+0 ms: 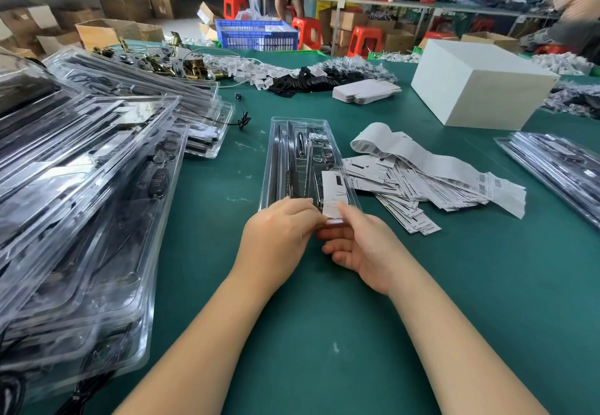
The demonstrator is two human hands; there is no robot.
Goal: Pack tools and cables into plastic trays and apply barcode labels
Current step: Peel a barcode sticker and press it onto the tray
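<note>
A clear plastic tray (293,154) lies lengthwise on the green table in front of me, with dark tools and a cable inside. A white printed card (334,187) lies in its near right part. A small white label (331,208) sits at the tray's near end. My left hand (279,236) curls over the near left corner, its fingertips pinching the label's left edge. My right hand (357,245) holds the label's right side with the thumb on top and the fingers under the tray's end.
Stacks of filled clear trays (81,193) crowd the left. A heap of label strips and barcode backing paper (428,177) lies to the right, and more trays (558,167) sit at the far right. A white box (480,83) and loose parts lie beyond.
</note>
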